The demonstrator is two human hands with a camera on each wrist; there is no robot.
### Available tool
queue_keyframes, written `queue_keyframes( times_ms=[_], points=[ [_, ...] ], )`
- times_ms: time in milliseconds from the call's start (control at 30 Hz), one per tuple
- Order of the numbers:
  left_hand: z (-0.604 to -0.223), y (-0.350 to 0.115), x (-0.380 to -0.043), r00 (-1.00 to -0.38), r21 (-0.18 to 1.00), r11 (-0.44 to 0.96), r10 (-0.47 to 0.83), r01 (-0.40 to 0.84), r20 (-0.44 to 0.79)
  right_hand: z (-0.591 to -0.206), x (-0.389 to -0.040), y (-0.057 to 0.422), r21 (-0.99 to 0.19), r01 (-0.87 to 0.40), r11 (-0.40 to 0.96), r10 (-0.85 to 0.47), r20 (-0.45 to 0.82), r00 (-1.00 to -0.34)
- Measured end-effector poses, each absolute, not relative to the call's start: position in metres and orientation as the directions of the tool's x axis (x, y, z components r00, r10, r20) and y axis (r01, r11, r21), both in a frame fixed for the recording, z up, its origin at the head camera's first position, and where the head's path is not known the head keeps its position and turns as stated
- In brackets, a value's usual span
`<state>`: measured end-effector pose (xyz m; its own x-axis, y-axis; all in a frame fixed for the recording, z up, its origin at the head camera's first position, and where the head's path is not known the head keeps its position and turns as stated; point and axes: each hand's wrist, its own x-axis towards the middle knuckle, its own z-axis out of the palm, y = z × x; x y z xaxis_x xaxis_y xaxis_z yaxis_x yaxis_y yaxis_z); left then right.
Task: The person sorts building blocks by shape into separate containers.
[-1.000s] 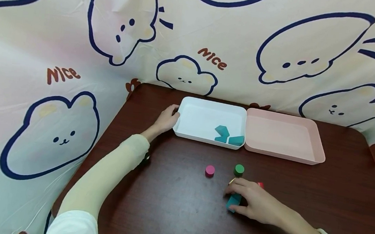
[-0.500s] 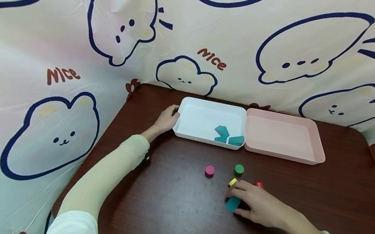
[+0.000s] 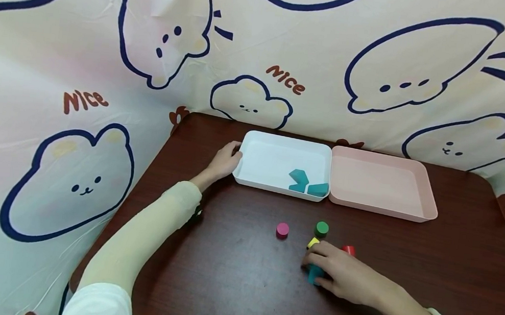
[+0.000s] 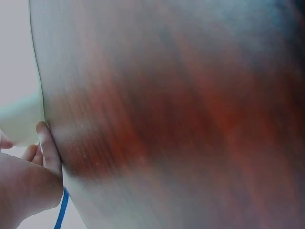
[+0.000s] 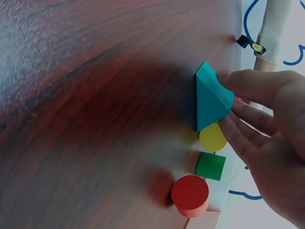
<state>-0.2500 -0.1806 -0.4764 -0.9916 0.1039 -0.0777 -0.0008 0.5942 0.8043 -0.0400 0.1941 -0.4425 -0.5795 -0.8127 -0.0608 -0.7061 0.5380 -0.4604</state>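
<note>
with my right hand (image 3: 344, 272) i am pinching a teal block (image 3: 315, 275): my thumb is at one side of it, and my fingers are at the other. this block is at the near part of the worktop (image 3: 230, 283), somewhat right of the middle; whether it touches the surface, i cannot tell. just beyond my fingers is a yellow block (image 3: 313, 243), and on its far side stands a green cylinder (image 3: 321, 229). a red cylinder (image 3: 348, 250) is behind my right hand, which covers it partly. more to the left, apart from these, is a magenta disc (image 3: 282, 230).

my left hand (image 3: 224, 160) is at the left end of the white tray (image 3: 263, 158), touching its wall; if the fingers really grip it, i cannot tell. in the near right corner of this tray lie teal pieces (image 3: 318, 189). the pink tray (image 3: 379, 181) is directly at its right side. behind both trays, at the far edge, hangs a pale cloth (image 3: 319, 46) with drawn animals.
</note>
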Motion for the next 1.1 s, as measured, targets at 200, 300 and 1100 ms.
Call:
queue_keyframes(
  times_ms=[200, 300, 1100],
  points=[
    [-0.476, -0.18, -0.249, -0.992, 0.804, 0.594, 0.101, -0.001, -0.076, -0.446, -0.039, 0.191, -0.463, -0.709, 0.532, -0.813, -0.046, -0.58],
    [-0.475, -0.18, -0.249, -0.992, 0.801, 0.598, 0.1, -0.002, -0.077, -0.448, -0.038, 0.189, -0.472, -0.711, 0.52, -0.815, -0.024, -0.58],
    [-0.477, -0.18, -0.25, -0.992, 0.807, 0.59, 0.105, 0.003, -0.073, -0.459, -0.045, 0.18, -0.488, -0.722, 0.491, -0.808, 0.056, -0.587]
  ],
)
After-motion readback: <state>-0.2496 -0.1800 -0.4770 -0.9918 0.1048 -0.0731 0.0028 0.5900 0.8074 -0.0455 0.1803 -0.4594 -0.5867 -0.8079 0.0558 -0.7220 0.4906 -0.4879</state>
